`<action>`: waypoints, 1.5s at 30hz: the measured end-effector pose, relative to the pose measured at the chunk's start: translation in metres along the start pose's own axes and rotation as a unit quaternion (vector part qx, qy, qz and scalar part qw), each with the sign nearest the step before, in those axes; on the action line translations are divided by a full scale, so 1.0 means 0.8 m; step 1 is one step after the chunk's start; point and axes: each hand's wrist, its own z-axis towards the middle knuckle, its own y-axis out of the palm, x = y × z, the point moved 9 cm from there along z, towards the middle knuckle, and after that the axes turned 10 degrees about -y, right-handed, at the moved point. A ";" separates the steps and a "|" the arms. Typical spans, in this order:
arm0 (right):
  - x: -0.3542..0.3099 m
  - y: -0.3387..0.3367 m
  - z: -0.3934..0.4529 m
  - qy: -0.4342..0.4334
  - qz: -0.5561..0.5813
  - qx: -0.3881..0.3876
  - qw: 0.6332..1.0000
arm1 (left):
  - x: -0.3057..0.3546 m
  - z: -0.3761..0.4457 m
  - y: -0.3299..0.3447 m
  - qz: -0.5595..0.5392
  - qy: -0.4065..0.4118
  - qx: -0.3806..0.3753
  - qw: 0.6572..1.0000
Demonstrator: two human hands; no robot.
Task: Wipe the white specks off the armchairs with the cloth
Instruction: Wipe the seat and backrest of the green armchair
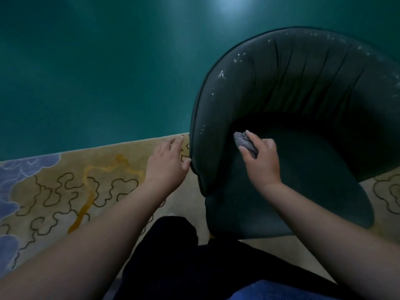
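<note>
A dark green armchair (pixel 292 87) with a curved, pleated back fills the right half of the view. White specks (pixel 221 74) dot its left arm rim and the top of its back. My right hand (pixel 260 160) grips a bunched grey cloth (pixel 244 141) over the seat, close to the inner side of the left arm. My left hand (pixel 167 162) is stretched out with fingers straight beside the outer left arm of the chair, its thumb tip touching the chair's edge.
The chair stands on a beige carpet (pixel 86 187) with dark cloud outlines, a yellow streak and blue-grey patches at the left. A plain teal wall (pixel 97 61) rises behind. My dark-trousered legs (pixel 184 256) are at the bottom centre.
</note>
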 end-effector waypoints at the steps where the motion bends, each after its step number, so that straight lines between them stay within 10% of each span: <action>1: -0.002 0.005 0.004 0.004 -0.001 0.003 1.000 | -0.001 0.011 -0.001 0.001 0.007 -0.006 1.000; 18: -0.029 0.089 0.019 0.204 -0.030 0.250 0.946 | 0.048 0.194 -0.014 0.009 0.290 -0.189 0.938; 45: -0.027 0.165 0.022 0.084 -0.026 0.201 0.976 | 0.075 0.237 0.018 -0.114 0.213 -0.251 0.937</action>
